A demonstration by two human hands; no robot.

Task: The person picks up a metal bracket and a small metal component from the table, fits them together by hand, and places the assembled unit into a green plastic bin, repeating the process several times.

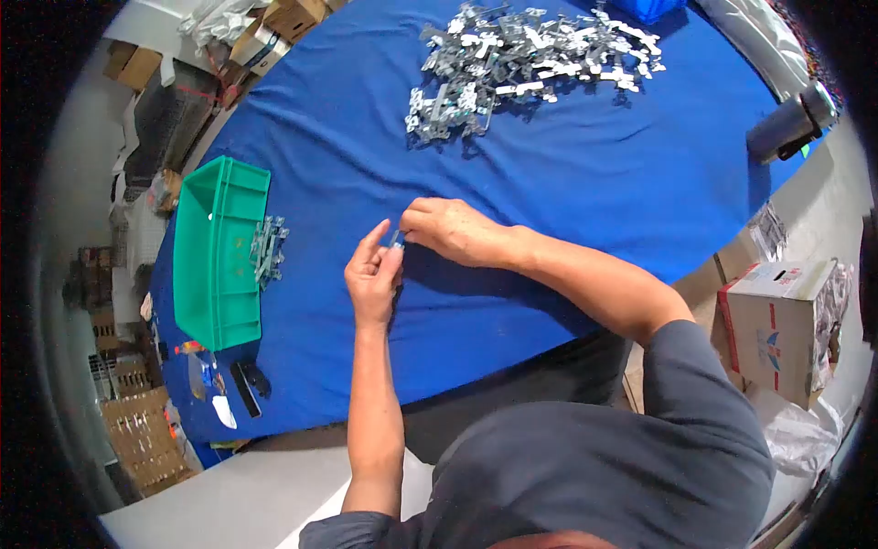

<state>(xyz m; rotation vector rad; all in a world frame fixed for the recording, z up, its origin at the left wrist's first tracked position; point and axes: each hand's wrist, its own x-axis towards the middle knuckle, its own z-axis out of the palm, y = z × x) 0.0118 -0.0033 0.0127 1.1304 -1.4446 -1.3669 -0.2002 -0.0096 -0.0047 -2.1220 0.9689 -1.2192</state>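
Over the blue cloth, my left hand (373,282) pinches a small silvery metal part (397,240) between thumb and fingers, its index finger raised beside it. My right hand (455,231) meets it from the right, with fingers closed at the part's upper end. Fingers cover most of the part, so its exact kind does not show. Left of my hands, a small heap of similar metal parts (269,249) lies against a green plastic bin (219,256). Farther off is a large pile of loose metal parts (521,59).
A dark cylindrical flask or cup (788,126) lies near the right table edge. At the lower left sit a black narrow object (246,389) and a white blade-like piece (224,412). A cardboard box (776,325) stands off the table to the right.
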